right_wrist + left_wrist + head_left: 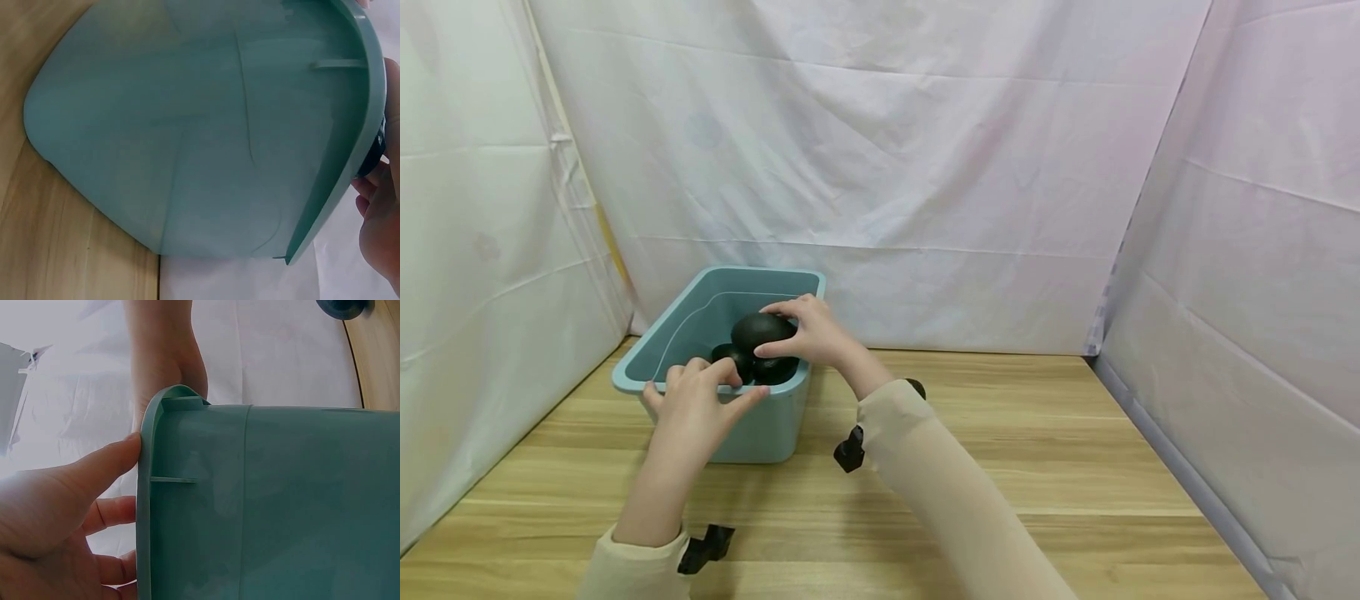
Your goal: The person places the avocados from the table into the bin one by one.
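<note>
A blue-green plastic bin [760, 425] stands at the left of the table. Inside, near its front end, several smooth black egg-shaped objects lie together, one black egg-shaped object [758, 332] on top of the others. My right hand [812, 333] grips this top one, thumb in front and fingers behind. The right wrist view shows the bin's outer wall [187, 137], with a bit of black object [374, 153] beyond the rim by the right hand [381, 219]. My left hand [692, 408] holds the front rim [144, 506]; its thumb [112, 459] touches the edge.
The bin rests on a wood-grain table [1000, 467]. White cloth [925, 167] hangs behind and on both sides. Black straps [850, 450] show at both wrists, over light sleeves.
</note>
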Motion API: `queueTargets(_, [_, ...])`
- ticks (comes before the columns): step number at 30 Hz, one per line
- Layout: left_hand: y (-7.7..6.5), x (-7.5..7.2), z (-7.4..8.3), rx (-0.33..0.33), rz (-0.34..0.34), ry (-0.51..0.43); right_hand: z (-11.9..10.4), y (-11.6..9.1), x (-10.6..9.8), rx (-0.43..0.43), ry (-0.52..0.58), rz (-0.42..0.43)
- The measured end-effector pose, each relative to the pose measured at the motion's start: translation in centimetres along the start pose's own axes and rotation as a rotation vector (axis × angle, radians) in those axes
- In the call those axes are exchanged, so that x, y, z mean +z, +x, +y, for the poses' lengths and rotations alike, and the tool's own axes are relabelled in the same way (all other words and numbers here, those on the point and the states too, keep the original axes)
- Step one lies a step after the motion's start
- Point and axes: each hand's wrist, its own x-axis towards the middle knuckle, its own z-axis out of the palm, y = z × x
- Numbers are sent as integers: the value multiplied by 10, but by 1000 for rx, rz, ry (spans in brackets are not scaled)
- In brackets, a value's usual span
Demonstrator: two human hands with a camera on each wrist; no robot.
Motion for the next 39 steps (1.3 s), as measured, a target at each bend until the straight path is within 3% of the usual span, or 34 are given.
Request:
queueTargets(5, [0,-1,0,1,-1,5,0,1,7,-9,-14,8])
queueTargets(20, [-1,-2,0,-5,-5,3,-1,2,16,90,-92,-43])
queueTargets(27, [-1,-1,1,-6,-1,8,0,1,16,81,-130,-97])
queueTargets(39, [-1,-1,3,-7,-10,-3,1,-3,12,85,-153,-106])
